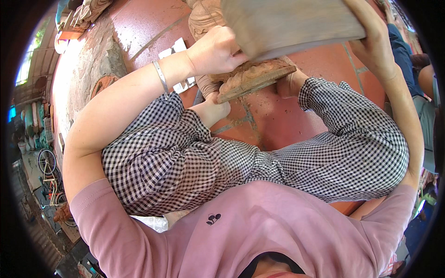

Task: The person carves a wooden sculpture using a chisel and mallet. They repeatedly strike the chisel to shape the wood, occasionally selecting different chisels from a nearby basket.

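A wide, flat grey-brown sheet [296,28], smeared by motion, spans the space between my two hands. My left hand [215,50], with a silver bracelet [160,76] on its forearm, is closed at the sheet's left corner. On the opposite side, my right hand [373,44] grips the right edge; its fingertips are partly hidden. Below the sheet is a carved wooden piece [257,78] with a flat base edge, between my bare feet. Carved brown wood [204,18] also shows behind my left hand; the sheet hides whether the two join.
A thick log [104,53] lies on the red tile floor [296,120] at the left. White scraps [178,51] lie beside my left forearm. Wood crumbs dot the tiles. Another person's dark-clothed leg [402,53] is at the far right. A bicycle [47,162] stands far left.
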The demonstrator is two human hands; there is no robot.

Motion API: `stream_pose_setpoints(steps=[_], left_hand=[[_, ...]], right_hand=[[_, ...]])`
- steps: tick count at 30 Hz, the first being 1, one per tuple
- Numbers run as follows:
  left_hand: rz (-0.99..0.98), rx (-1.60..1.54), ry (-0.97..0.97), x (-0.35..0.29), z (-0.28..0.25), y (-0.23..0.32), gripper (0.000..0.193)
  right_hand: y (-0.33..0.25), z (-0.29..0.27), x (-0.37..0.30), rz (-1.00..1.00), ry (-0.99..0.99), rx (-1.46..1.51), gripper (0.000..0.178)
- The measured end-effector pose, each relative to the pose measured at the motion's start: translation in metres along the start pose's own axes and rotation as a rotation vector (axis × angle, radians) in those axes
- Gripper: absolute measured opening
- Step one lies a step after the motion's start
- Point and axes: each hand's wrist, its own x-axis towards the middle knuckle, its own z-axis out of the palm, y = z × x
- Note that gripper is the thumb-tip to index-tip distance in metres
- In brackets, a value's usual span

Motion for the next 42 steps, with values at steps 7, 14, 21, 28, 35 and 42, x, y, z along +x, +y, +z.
stream_pose_setpoints(steps=[7, 14, 21, 28, 35, 42], left_hand=[[-0.062, -0.02, -0.041, 0.004, -0.003, 0.003, 0.019], [-0.111, -0.004, -0.053, 0.006, -0.008, 0.005, 0.015], [-0.164, -0.107, -0.055, 0.006, -0.006, 0.003, 0.016], [-0.277, -0.037, -0.11, 0.004, -0.007, 0.002, 0.019], [-0.211, 0.083, -0.126, -0.001, -0.002, -0.002, 0.016], [-0.219, 0.142, -0.15, 0.001, 0.001, 0.0, 0.016]], right_hand=[[0.024, 0.06, -0.009, 0.253, 0.326, 0.133, 0.054], [-0.014, 0.006, 0.008, 0.028, 0.214, 0.219, 0.054], [-0.019, 0.0, 0.005, 0.193, 0.06, 0.095, 0.055], [-0.026, -0.015, 0.014, 0.248, -0.093, 0.023, 0.058], [-0.016, -0.015, 0.011, 0.118, -0.117, -0.023, 0.062], [-0.003, 0.001, 0.002, 0.098, -0.005, 0.054, 0.06]])
